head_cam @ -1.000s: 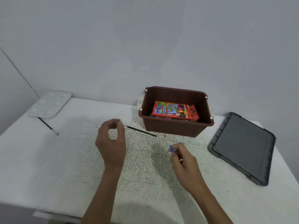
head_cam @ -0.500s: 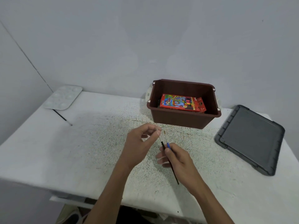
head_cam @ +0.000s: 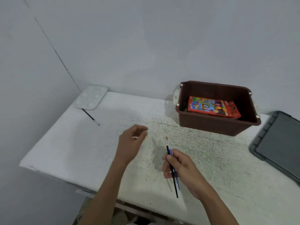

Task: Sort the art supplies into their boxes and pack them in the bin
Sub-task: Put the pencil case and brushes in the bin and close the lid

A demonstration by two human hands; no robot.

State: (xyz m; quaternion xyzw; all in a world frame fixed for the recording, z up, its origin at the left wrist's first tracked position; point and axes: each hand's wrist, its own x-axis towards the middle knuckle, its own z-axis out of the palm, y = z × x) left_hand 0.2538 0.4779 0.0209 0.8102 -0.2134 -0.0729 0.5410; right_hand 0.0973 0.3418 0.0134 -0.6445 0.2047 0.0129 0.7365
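At one o'clock the brown bin (head_cam: 211, 126) holds one colourful box (head_cam: 211, 107); the right hand (head_cam: 182, 169) pinches two brushes (head_cam: 167, 147), the left hand (head_cam: 131, 141) hangs loosely curled, holding nothing.

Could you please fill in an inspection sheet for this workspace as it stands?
Surface: white speckled table, darker marks towards the middle.
Job's things: brown bin holds a colourful red box; white palette and a loose paintbrush lie at the far left corner; grey lid on the right.
Clutter: nothing seen.
Hands: right hand grips two paintbrushes; left hand hovers empty, fingers loosely curled.
Cables: nothing seen.
Surroundings: plain grey walls.
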